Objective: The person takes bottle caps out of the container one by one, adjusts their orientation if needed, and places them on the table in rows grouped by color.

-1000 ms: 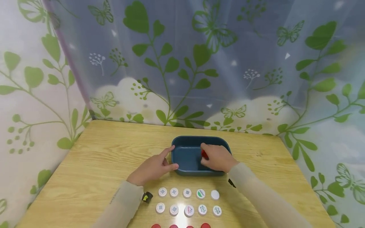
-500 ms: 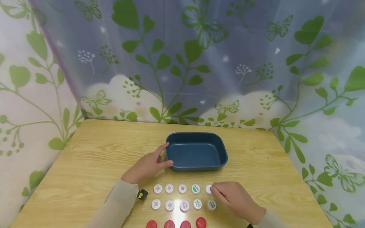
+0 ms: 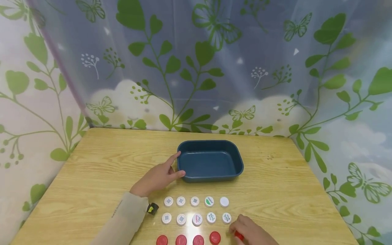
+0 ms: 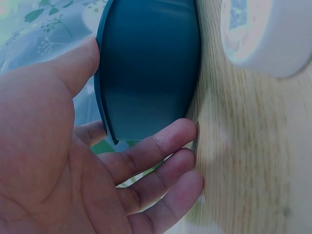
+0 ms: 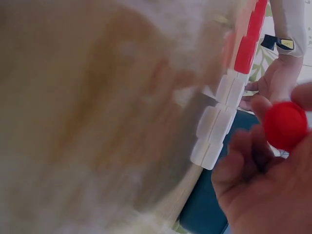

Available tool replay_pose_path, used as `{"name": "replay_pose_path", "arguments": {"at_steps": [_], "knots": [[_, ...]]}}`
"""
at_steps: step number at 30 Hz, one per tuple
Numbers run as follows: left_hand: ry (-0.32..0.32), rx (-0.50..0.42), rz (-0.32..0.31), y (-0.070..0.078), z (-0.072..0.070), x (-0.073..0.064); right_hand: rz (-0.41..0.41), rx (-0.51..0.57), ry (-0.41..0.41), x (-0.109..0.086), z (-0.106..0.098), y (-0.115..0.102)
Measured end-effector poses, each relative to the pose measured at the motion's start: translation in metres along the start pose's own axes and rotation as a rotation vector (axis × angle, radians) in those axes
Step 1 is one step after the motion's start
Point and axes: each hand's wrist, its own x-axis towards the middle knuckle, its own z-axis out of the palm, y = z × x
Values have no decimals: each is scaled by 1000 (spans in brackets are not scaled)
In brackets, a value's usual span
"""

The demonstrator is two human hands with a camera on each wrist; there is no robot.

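A dark blue rectangular box (image 3: 210, 164) stands on the table, with nothing visible inside it. My left hand (image 3: 157, 179) touches its left end, thumb and index finger at the rim (image 4: 99, 73), the other fingers extended beside the wall. At the lower right, my right hand (image 3: 251, 232) pinches a red bottle cap (image 3: 239, 235), seen round and close up in the right wrist view. That hand is just right of a row of red caps (image 3: 215, 238), which runs along the bottom edge of the head view.
Two rows of white caps (image 3: 195, 201), some with printed tops, lie between the box and the red row. Wooden table surface (image 3: 275, 190) extends to both sides. A leaf-patterned curtain (image 3: 183, 85) rises behind the table.
My right hand has come out of the box with the red cap, passed over the white caps, and moved nearer to the right end of the red row. My left hand stays at the box.
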Motion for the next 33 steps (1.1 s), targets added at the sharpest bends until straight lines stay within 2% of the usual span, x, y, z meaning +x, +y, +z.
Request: {"name": "replay_pose_path", "arguments": {"at_steps": [3,5,8,9,10,15,16,20,23,29,33], "knots": [[-1,0,0,0,-3,-1,5,27,-124,2,1,1],[0,8,-3,-2,-4,-1,77,65,-202,4,-1,-3],[4,21,-9,-3,-4,-2,164,91,-250,6,-5,-12],[5,22,-7,-3,-4,-3,169,88,-249,6,-5,-13],[7,22,-7,-3,-4,-3,140,75,-227,6,-6,-13],[4,17,0,-1,-6,-2,-50,-35,-126,6,-8,-4],[2,15,0,-1,-6,-2,-49,-43,-131,6,-9,-3],[5,39,21,-1,-5,1,72,-31,-212,9,-12,-4],[39,82,44,-1,-4,3,116,-36,-218,10,-11,-6],[81,103,48,-1,-2,6,96,-86,-168,11,-10,-8],[91,101,38,-3,0,6,119,-93,-193,14,-11,-10]]}}
